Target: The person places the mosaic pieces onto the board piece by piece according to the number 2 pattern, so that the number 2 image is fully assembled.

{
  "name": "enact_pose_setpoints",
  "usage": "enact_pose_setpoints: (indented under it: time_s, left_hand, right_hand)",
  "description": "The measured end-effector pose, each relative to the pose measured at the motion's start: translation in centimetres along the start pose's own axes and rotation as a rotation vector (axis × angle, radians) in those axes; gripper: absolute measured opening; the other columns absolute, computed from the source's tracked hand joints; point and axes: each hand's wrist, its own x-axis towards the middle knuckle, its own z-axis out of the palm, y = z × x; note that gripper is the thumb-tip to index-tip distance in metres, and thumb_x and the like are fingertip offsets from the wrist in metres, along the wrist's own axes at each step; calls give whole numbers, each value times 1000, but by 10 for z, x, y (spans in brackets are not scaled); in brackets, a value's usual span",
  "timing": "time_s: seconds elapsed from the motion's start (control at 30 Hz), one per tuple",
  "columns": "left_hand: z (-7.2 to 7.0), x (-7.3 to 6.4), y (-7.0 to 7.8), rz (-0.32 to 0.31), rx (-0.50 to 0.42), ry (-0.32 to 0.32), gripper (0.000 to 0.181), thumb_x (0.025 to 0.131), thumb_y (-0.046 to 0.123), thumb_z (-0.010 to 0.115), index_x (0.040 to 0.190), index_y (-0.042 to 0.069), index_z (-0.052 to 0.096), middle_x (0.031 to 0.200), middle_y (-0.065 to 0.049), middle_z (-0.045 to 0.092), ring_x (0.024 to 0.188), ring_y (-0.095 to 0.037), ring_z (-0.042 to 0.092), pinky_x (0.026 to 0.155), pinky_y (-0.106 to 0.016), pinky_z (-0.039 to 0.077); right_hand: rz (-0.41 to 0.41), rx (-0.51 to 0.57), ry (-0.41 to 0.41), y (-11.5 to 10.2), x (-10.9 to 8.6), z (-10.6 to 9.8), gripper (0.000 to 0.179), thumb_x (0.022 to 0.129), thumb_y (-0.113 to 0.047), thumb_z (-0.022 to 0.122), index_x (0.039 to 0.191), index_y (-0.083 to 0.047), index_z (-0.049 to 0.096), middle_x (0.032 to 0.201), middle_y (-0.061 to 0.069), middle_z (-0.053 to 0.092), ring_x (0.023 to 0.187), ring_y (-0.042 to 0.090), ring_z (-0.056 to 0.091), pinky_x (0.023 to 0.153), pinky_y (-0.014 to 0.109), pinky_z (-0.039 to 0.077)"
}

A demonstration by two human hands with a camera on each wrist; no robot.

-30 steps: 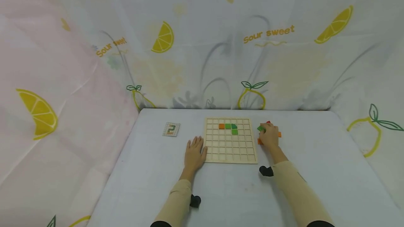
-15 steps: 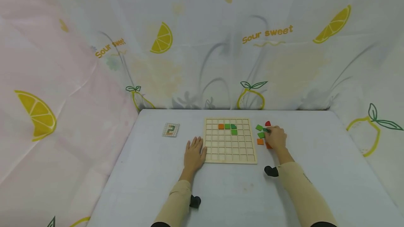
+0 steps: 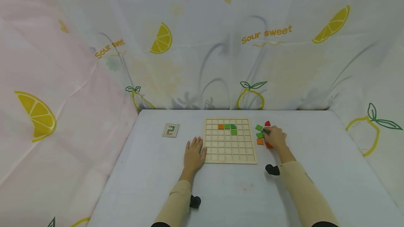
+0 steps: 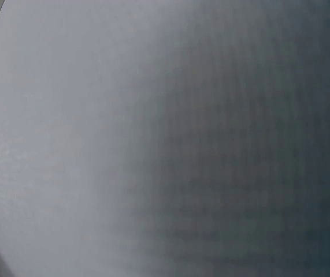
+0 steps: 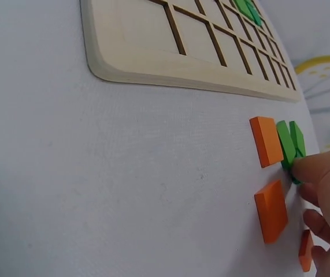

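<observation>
A wooden grid board (image 3: 229, 150) lies mid-table. In its upper rows sit an orange square tile (image 3: 220, 126), a green tile (image 3: 227, 126), a darker green tile with a rounded corner (image 3: 233, 126) and another green tile (image 3: 234, 132). Flat beside the board's left edge rests my left hand (image 3: 193, 155), fingers straight. To the right of the board, my right hand (image 3: 276, 137) pinches a dark green tile (image 5: 296, 180), mostly hidden by thumb and fingers. Two light green tiles (image 3: 259, 127) lie right by its fingertips. The left wrist view shows mainly blurred white tabletop.
Around the right hand lie a red tile (image 3: 267, 123) and several orange tiles (image 5: 267, 141), one partly behind the fingers. A small pattern card (image 3: 170, 130) with a stepped coloured figure lies left of the board. A printed curtain (image 3: 202, 62) stands behind the table.
My right hand has moved right across the loose tiles, uncovering the green and orange ones nearer the board, and its fingertips have come onto the dark green tile. The left hand stays put.
</observation>
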Motion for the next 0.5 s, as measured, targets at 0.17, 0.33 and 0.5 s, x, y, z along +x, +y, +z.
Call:
enact_pose_setpoints:
  time_s: [0.17, 0.33, 0.5]
  left_hand:
    - [1, 1, -1, -5, 2, -1, 46, 96, 30, 46, 131, 1, 54, 138, -12, 50, 134, -28, 39, 114, -49, 21]
    - [1, 1, 0, -8, 1, 1, 46, 96, 30, 47, 131, 2, 54, 138, -11, 50, 134, -27, 39, 114, -49, 21]
    - [1, 1, -1, -7, -4, 0, 46, 95, 30, 47, 131, 1, 54, 138, -11, 50, 134, -28, 39, 114, -49, 21]
  right_hand:
    - [31, 76, -54, 3, 3, -5, 38, 86, -18, 60, 112, 9, 61, 98, 22, 65, 98, 41, 55, 84, 59, 32]
    - [-69, 53, -135, 5, 7, -9, 49, 76, -5, 53, 123, 4, 56, 121, 29, 53, 107, 48, 49, 83, 65, 35]
    - [-141, -12, -180, 2, 10, -12, 49, 74, 3, 51, 123, 2, 58, 129, 28, 49, 110, 52, 47, 82, 68, 37]
